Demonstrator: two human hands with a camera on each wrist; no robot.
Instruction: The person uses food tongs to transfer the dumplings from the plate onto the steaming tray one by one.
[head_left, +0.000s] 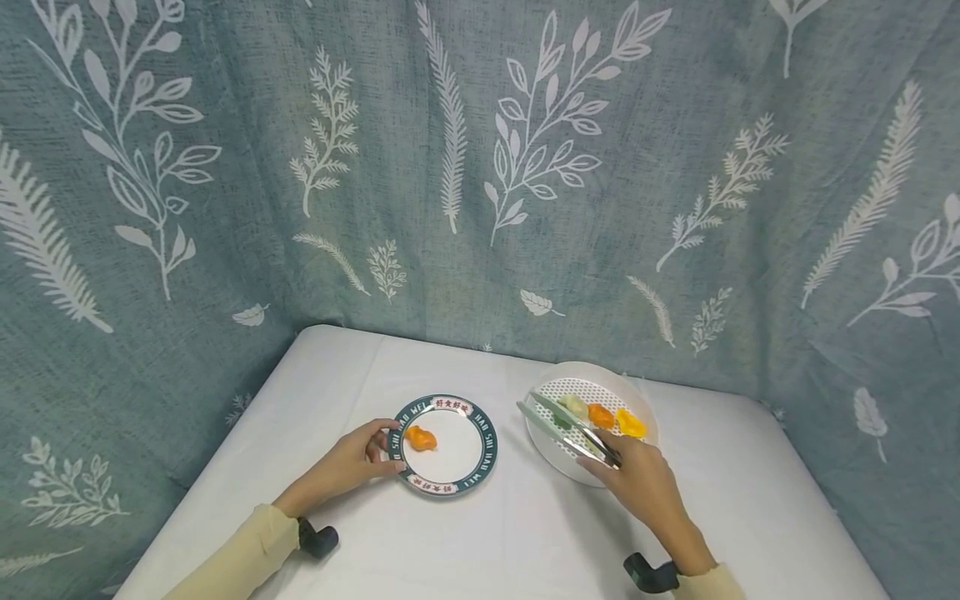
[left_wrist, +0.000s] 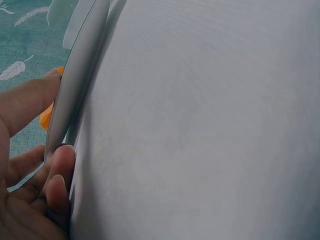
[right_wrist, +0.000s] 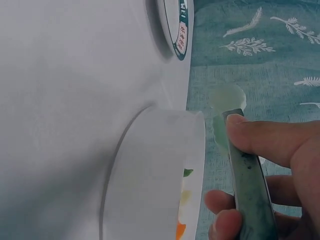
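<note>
My left hand (head_left: 358, 457) grips the left rim of a round plate (head_left: 489, 446) with a dark green lettered border. In the left wrist view the thumb (left_wrist: 30, 102) lies over the rim and curled fingers sit at its underside. A small orange pepper-like piece (head_left: 422, 438) lies on the plate near that hand. My right hand (head_left: 643, 482) holds a pair of tongs (head_left: 562, 423) with pale green tips, which stand apart above a white strainer basket (head_left: 546, 454). In the basket are a green piece (head_left: 561, 421), a pale one (head_left: 574, 406), an orange one (head_left: 601, 415) and a yellow one (head_left: 630, 423).
A white cloth (head_left: 480, 550) covers the table. Behind it and at both sides hangs a blue-green curtain (head_left: 420, 275) with white leaf prints. The basket stands near the table's back edge, right of the plate, with bare cloth between them.
</note>
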